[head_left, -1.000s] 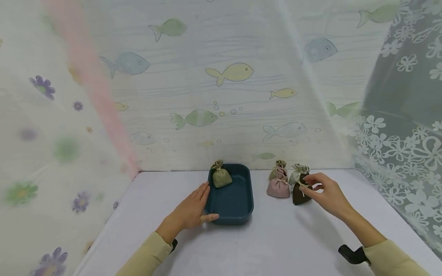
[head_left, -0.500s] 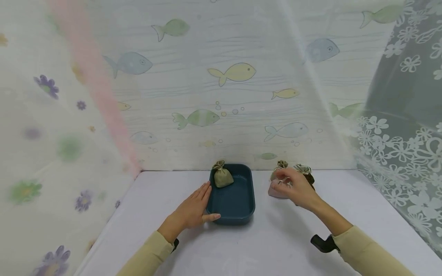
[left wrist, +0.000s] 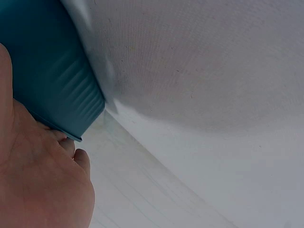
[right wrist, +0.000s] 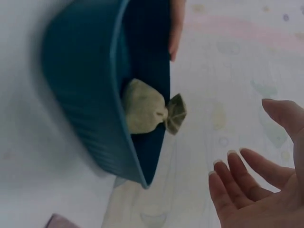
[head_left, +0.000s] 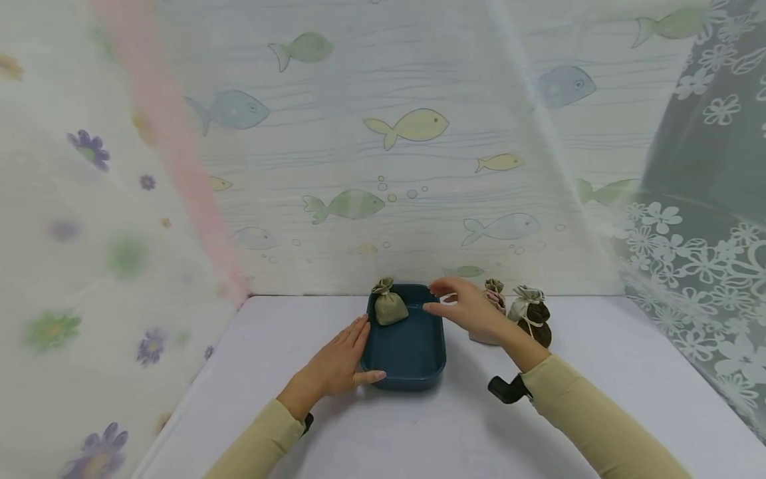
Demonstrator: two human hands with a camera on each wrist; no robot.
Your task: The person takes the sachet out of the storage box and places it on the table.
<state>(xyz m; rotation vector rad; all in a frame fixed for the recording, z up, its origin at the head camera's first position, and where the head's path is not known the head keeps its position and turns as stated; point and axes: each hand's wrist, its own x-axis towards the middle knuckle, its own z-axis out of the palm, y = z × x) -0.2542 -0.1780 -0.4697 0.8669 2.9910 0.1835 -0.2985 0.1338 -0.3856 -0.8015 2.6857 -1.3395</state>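
A dark blue rectangular bin (head_left: 407, 352) stands on the white table. Flat along its left side lies my left hand (head_left: 335, 362), the thumb over the near rim; its fingertips also meet the bin's edge in the left wrist view. One olive-green drawstring pouch (head_left: 391, 309) sits in the far left corner of the bin, its tied neck above the rim. Over the bin's far right rim hovers my right hand (head_left: 473, 309), thumb and fingers apart. Nothing is between those fingers in the right wrist view, where the pouch (right wrist: 144, 107) shows inside the bin.
Right of the bin, partly covered by my right hand, stand a pink pouch (head_left: 483, 340) and another pouch (head_left: 495, 293) behind it. A dark brown pouch (head_left: 541, 334) leans by a pale grey-green one (head_left: 519, 310). A fish-print curtain (head_left: 359, 146) hangs behind the table.
My right hand has travelled left, from the brown pouch past the pink pouch to the bin's right rim. My left hand stays on the bin, and the view has turned slightly left.
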